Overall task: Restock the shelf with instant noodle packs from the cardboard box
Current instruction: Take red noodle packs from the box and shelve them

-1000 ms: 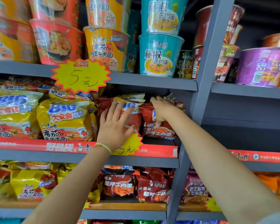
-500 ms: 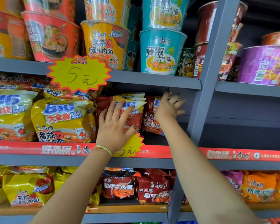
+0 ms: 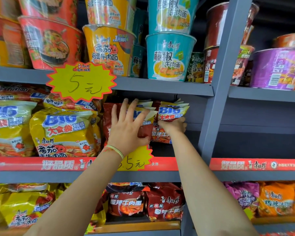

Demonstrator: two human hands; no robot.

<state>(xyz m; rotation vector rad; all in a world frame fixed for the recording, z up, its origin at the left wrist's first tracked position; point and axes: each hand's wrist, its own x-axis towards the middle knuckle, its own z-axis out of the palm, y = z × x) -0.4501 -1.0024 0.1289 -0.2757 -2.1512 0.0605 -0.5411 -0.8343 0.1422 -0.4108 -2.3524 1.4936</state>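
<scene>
1. the left hand [image 3: 126, 132] lies flat against a dark red noodle pack [image 3: 109, 120] on the middle shelf [image 3: 160, 176], fingers straight and spread apart, a green band on its wrist.
2. the right hand [image 3: 173, 127] grips the neighbouring red "big" noodle pack [image 3: 173, 112] from below, fingers curled round its lower part; the pack stands upright near the grey shelf post [image 3: 218, 99].
3. yellow tomato-beef noodle packs [image 3: 65, 132] fill the shelf to the left, just beside the red ones.
4. a yellow starburst price tag [image 3: 81, 81] marked 5 hangs above; noodle bowls [image 3: 169, 57] stand on the upper shelf.
</scene>
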